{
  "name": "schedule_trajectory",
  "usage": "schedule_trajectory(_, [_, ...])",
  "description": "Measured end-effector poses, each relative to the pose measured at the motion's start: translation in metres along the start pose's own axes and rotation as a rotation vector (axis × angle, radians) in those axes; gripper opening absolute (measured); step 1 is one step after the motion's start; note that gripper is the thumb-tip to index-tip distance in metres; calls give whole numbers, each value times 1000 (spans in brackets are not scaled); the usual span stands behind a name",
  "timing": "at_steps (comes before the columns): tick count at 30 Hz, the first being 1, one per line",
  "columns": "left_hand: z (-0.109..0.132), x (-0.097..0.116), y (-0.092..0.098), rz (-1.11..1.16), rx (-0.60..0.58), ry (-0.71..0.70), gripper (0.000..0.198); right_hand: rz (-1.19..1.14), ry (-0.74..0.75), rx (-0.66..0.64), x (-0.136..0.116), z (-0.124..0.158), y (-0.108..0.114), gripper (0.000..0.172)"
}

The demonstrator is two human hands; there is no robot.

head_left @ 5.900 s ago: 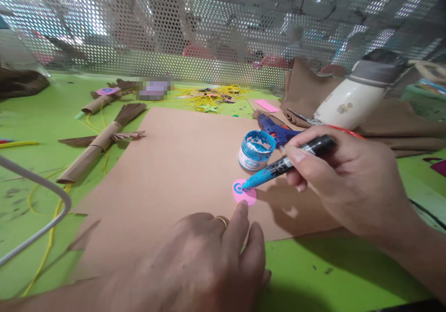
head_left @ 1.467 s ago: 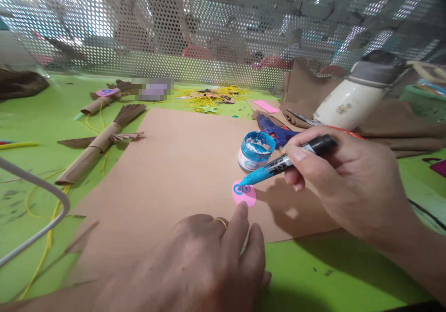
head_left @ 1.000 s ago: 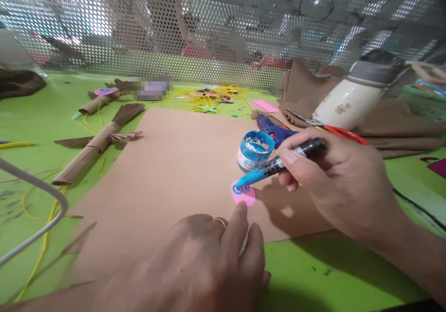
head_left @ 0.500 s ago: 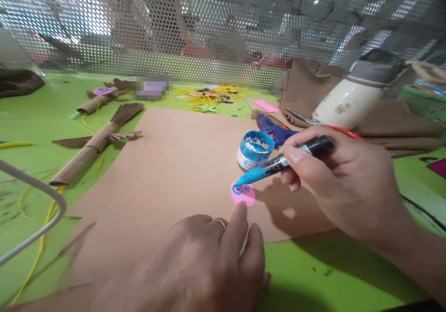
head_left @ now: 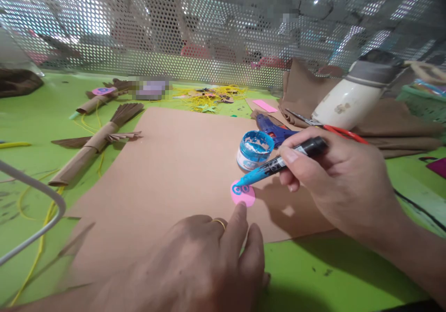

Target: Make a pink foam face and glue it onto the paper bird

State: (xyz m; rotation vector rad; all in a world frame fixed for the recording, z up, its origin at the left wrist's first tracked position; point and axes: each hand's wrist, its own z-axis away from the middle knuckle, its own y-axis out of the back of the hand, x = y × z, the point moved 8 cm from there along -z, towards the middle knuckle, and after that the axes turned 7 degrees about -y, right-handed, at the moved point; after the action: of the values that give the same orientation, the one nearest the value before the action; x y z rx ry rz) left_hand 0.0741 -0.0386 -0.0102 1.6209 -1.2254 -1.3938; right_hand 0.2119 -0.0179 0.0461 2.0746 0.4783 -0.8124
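Observation:
My right hand (head_left: 334, 177) grips a blue paint marker (head_left: 268, 167) with a black end, tilted so its tip meets the top of a small pink paper circle (head_left: 248, 199). Two blue rings are drawn side by side on that circle. With the index finger stretched out, my left hand (head_left: 209, 256) presses the circle's lower edge against a brown paper sheet (head_left: 167, 163); its other fingers are loosely bent and hold nothing. Just behind the marker stands an uncapped jar of blue paint (head_left: 256, 150), its rim smeared with blue.
Behind the jar lie a blue glue gun (head_left: 273, 128) and red-handled scissors (head_left: 344, 133). A white bottle (head_left: 348, 96) leans at the right over folded brown paper (head_left: 407, 121). Rolled paper figures (head_left: 87, 156) and yellow string (head_left: 42, 242) are at the left. A perforated metal panel (head_left: 156, 37) closes the back.
The marker and my right hand have shifted very slightly left, the tip still at the rings. The rings look a little rounder. My left hand has stayed put.

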Motion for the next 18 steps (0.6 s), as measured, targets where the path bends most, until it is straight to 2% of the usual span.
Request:
schedule_trajectory(6, [1, 2, -1, -8, -5, 18, 20, 10, -36, 60, 1, 1, 7, 15])
schedule_trajectory(13, [1, -1, -4, 18, -30, 5, 22, -43, 15, 4, -2, 2, 0, 11])
schedule_trajectory(18, [2, -3, -2, 27, -8, 5, 22, 11, -1, 8, -2, 0, 1, 15])
